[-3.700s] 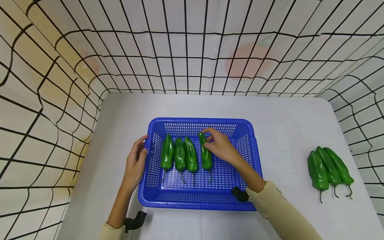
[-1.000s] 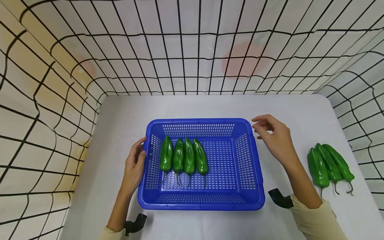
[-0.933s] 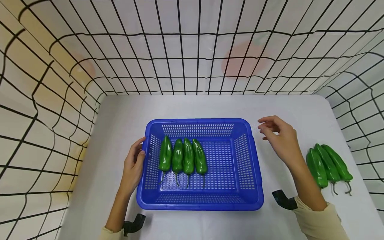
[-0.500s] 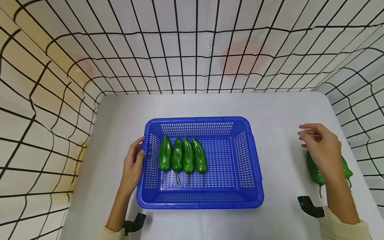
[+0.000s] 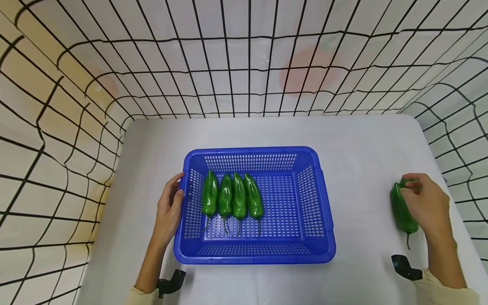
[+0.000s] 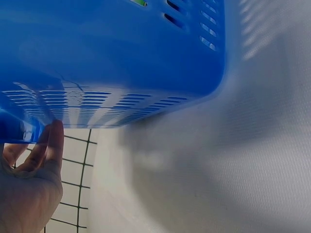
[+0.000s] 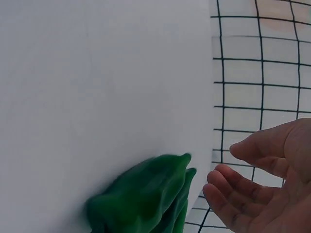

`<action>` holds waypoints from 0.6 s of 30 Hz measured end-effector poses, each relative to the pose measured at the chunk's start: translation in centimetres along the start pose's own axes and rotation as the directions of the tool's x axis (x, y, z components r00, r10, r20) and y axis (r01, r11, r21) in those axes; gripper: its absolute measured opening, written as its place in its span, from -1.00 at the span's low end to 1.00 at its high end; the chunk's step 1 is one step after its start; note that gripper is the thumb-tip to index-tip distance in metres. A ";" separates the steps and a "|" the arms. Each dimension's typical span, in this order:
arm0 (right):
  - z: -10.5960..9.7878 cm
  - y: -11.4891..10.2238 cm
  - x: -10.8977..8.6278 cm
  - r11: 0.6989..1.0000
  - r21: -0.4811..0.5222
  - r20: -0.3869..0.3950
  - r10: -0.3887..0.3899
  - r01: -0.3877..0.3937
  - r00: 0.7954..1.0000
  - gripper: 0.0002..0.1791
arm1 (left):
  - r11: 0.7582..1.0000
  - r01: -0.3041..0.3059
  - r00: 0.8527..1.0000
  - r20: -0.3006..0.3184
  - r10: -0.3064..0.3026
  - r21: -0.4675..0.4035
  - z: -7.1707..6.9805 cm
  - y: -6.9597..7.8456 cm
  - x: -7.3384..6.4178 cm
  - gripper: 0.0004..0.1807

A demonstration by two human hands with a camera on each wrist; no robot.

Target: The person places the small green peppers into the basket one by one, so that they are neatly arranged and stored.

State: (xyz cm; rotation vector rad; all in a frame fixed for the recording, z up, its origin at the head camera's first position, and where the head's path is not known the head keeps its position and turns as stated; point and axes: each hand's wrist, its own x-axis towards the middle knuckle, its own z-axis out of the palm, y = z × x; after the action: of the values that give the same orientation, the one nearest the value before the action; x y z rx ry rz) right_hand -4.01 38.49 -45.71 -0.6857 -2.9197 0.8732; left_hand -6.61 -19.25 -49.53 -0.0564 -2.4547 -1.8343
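Note:
A blue plastic basket stands mid-table with a row of several green peppers inside, stems toward me. My left hand rests against the basket's left rim; in the left wrist view, its fingertips touch the outer wall. On the table at far right, my right hand is over a small group of green peppers, partly hiding them. From the right wrist view, its thumb and fingers are spread apart beside the pepper tips, with nothing between them.
Black wire mesh rises along the back, left and right edges of the white table. Dark wrist cameras stick out from both sleeves, low over the table.
After leaving the last pepper in the basket's row, my right hand has moved right and toward me, to the pepper group at far right. The left hand stays at the basket's rim.

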 end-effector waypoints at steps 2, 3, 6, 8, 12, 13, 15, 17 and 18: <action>-0.1 0.7 0.1 1.000 -0.009 0.022 0.019 -0.019 1.000 -0.50 | 1.000 0.002 1.000 0.001 -0.002 0.002 0.0 0.0 0.0 -0.51; -0.1 1.0 0.1 1.000 -0.017 0.032 0.025 -0.025 0.999 -0.49 | 1.000 0.004 1.000 0.001 -0.004 0.005 0.0 0.0 0.0 -0.51; -0.2 1.8 0.2 0.999 -0.035 0.058 0.035 -0.033 0.998 -0.48 | 1.000 0.005 1.000 -0.002 -0.005 0.015 0.1 0.0 0.0 -0.51; -0.1 2.3 0.2 0.998 -0.048 0.070 0.030 -0.027 0.997 -0.49 | 1.000 0.004 1.000 -0.005 -0.004 0.019 0.1 0.0 0.0 -0.51; 0.3 3.0 0.2 0.998 -0.065 0.084 0.000 0.006 0.996 -0.52 | 1.000 0.004 1.000 -0.008 -0.004 0.025 0.1 0.0 0.0 -0.51; 0.4 3.2 0.2 0.998 -0.069 0.087 -0.011 0.017 0.996 -0.53 | 1.000 0.004 1.000 -0.009 -0.004 0.025 0.1 0.1 0.0 -0.51; 0.7 3.5 0.2 0.996 -0.077 0.089 -0.033 0.040 0.996 -0.54 | 1.000 0.006 1.000 -0.008 -0.006 0.026 0.1 0.1 0.0 -0.51; 0.9 3.7 0.3 0.995 -0.084 0.091 -0.045 0.053 0.995 -0.54 | 1.000 0.009 1.000 -0.009 -0.008 0.026 0.1 0.1 0.0 -0.51; 1.0 3.8 0.4 0.995 -0.088 0.092 -0.047 0.055 0.995 -0.54 | 1.000 0.009 1.000 -0.008 -0.009 0.025 0.1 0.1 0.0 -0.51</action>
State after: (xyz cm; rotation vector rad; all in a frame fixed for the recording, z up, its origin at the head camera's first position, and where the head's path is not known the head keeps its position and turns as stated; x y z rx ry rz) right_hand -2.95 40.95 -48.54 -0.5885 -3.0586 0.7910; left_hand -6.62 -19.12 -49.51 -0.0362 -2.4760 -1.8039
